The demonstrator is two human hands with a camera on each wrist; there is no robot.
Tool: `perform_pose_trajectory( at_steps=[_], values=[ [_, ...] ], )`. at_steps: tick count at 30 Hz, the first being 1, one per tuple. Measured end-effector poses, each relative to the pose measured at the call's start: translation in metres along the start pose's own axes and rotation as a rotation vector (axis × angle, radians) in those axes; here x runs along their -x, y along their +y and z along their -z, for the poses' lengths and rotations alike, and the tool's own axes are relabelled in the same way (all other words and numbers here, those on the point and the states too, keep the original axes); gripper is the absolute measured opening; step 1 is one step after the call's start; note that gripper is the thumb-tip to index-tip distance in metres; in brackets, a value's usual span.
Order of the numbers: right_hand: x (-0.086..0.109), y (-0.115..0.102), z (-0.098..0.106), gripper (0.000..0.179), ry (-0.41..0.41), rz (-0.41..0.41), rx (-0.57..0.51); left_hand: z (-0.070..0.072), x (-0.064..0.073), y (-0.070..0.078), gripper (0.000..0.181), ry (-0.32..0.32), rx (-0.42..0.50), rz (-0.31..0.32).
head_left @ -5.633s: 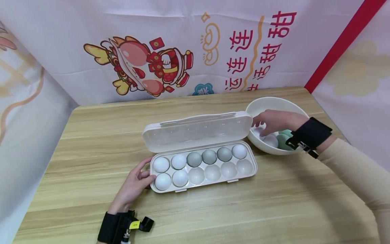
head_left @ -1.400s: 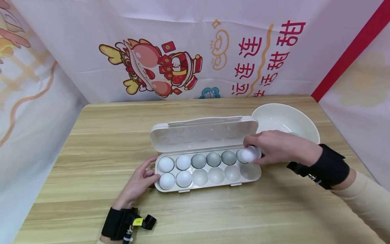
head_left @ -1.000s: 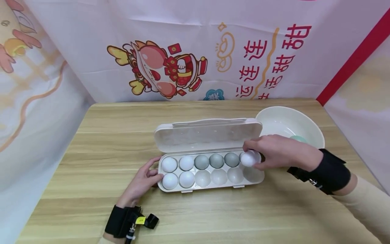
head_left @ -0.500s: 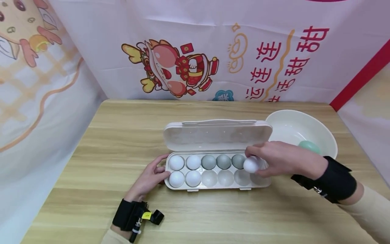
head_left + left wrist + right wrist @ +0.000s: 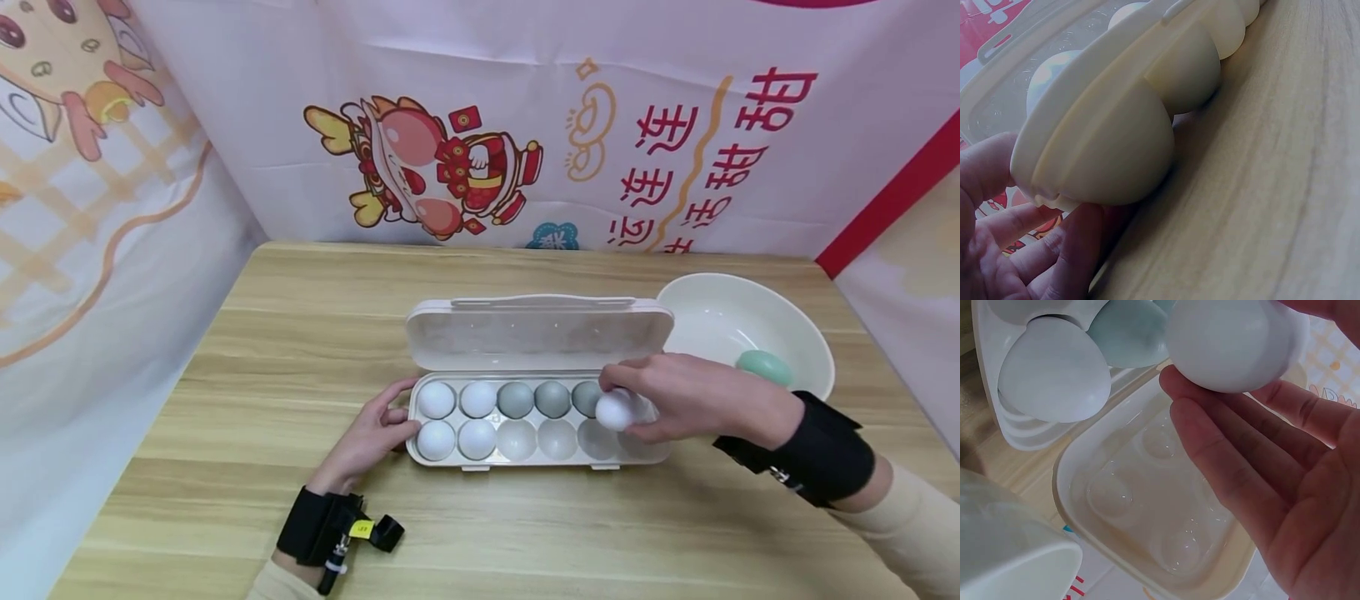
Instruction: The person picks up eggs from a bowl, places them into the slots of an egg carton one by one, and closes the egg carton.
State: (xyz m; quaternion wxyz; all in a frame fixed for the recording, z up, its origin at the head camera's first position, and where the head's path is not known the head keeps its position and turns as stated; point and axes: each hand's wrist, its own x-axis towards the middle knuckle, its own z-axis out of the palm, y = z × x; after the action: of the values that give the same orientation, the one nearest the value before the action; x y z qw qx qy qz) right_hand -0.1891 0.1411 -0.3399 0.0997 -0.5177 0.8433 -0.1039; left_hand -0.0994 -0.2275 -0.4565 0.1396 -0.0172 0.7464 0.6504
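A hinged plastic egg box (image 5: pixel 495 458) lies on the table with its clear lid (image 5: pixel 540 337) raised at the back. White eggs (image 5: pixel 436 400) and grey-green eggs (image 5: pixel 552 399) fill the visible back row; two more white eggs sit at the front left, beside bare cups. My left hand (image 5: pixel 367 437) grips the box's left end, thumb at the rim and fingers underneath in the left wrist view. Between thumb and fingertips, my right hand (image 5: pixel 697 398) holds a white egg (image 5: pixel 1229 344) over the box's right part. That hand hides the right-end cups in the head view.
Behind the right hand stands a white bowl (image 5: pixel 712 312), close to the lid's right end. A green egg (image 5: pixel 765 367) shows inside it; the forearm hides the rest. Printed cloth (image 5: pixel 450 50) borders the table (image 5: pixel 300 333) at the back and sides.
My right hand has left the bowl with a white egg and come over the box. Lately the egg has shifted slightly left and toward the front row. My left hand keeps its grip.
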Motion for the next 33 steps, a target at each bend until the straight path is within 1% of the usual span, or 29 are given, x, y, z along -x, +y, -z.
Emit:
perform_pose_trajectory(
  at_steps=[6, 13, 22, 28, 33],
  values=[
    [-0.004, -0.001, -0.002, 0.035, 0.000, 0.010, 0.001, 0.002, 0.002, -0.002, 0.058, 0.011, -0.008, 0.014],
    [-0.005, -0.002, -0.004, 0.044, -0.001, 0.033, 0.010, 0.002, 0.004, -0.001, 0.058, 0.001, 0.003, -0.008],
    [-0.005, -0.002, -0.003, 0.036, 0.030, 0.091, 0.033, 0.000, 0.000, 0.000, 0.058, 0.007, 0.014, 0.002],
    [-0.013, -0.009, -0.003, 0.037, 0.034, 0.111, 0.004, 0.000, 0.001, 0.000, 0.058, 0.012, 0.017, -0.002],
    [-0.021, -0.017, -0.005, 0.037, 0.034, 0.125, 0.053, -0.001, 0.001, 0.000, 0.058, 0.016, 0.026, -0.003]
  ],
)
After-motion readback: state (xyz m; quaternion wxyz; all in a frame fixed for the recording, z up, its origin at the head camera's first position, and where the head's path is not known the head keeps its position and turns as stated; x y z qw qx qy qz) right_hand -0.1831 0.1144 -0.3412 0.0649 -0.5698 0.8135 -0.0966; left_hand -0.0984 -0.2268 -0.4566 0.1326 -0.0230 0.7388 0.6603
